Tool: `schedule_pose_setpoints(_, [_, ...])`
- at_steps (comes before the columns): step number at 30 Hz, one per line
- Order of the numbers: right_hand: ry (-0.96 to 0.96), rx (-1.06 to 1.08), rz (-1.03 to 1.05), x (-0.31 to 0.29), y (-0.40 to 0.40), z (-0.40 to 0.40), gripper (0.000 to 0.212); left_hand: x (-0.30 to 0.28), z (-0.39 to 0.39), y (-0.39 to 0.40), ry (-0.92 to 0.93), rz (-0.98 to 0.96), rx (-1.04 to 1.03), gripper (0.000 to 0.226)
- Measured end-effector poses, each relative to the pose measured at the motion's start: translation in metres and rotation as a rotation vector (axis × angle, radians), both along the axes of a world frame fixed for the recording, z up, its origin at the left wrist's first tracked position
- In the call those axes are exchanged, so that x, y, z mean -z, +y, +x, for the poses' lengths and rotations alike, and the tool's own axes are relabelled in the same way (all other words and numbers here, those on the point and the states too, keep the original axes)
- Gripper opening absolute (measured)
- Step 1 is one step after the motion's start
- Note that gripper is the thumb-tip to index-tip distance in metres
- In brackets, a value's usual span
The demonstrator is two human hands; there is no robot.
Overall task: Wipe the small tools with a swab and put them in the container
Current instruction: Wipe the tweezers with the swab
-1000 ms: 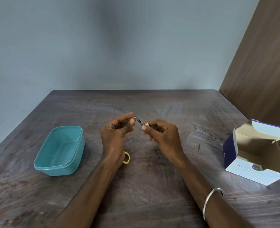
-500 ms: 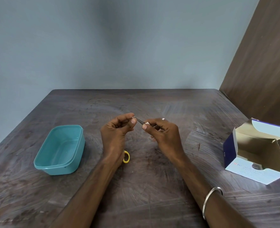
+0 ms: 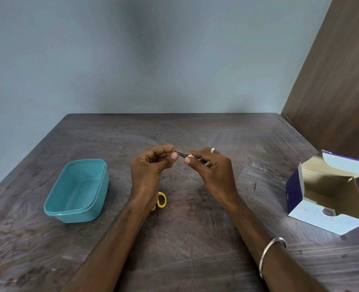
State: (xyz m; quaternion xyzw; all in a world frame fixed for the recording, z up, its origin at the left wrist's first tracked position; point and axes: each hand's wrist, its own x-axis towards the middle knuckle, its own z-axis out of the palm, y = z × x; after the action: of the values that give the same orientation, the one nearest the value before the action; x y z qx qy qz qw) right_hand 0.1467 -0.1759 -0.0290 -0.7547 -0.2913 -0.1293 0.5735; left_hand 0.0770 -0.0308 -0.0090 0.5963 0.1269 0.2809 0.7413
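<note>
My left hand [image 3: 151,171] pinches one end of a thin dark metal tool [image 3: 179,153] above the middle of the table. My right hand [image 3: 211,167] pinches a small white swab [image 3: 190,156] around the tool's other end. A teal plastic container [image 3: 77,190] stands to the left with nothing in it. Yellow scissor handles [image 3: 161,200] lie on the table, mostly hidden under my left wrist.
An open white and blue cardboard box [image 3: 330,192] lies on its side at the right edge of the dark wooden table [image 3: 195,239]. A brown panel [image 3: 332,81] stands behind it. A grey wall closes the far side.
Both hands stay together on the tool. My right hand has shifted very slightly along the tool; nothing else has moved.
</note>
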Motion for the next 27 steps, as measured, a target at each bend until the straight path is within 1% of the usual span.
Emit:
schedule_pose_setpoints(7, [0.007, -0.014, 0.035, -0.0005, -0.0006, -0.0003, 0.008, 0.0015, 0.0005, 0.0026, 0.015, -0.066, 0.070, 0.021])
schedule_pose_setpoints(10, [-0.004, -0.011, 0.038, -0.0007, -0.0002, -0.0003, 0.009, 0.0010, -0.0001, 0.0028, 0.023, -0.067, 0.085, 0.021])
schedule_pose_setpoints(14, [-0.017, -0.004, 0.032, -0.0001, -0.0003, 0.0002, 0.008, 0.0009, -0.0001, 0.0027, 0.038, -0.030, 0.091, 0.018])
schedule_pose_setpoints(17, [-0.018, -0.004, 0.038, 0.0000, -0.0004, 0.0006, 0.008, 0.0003, -0.0003, 0.0019, 0.027, -0.007, 0.073, 0.020])
schedule_pose_setpoints(21, [-0.035, 0.002, 0.042, -0.0004, -0.0005, 0.0002, 0.009, -0.0003, -0.0014, 0.0000, 0.020, 0.067, 0.039, 0.012])
schedule_pose_setpoints(27, [-0.060, 0.014, 0.038, 0.0003, -0.0003, -0.0002, 0.010, -0.0010, -0.0032, -0.0013, 0.015, 0.150, 0.020, 0.010])
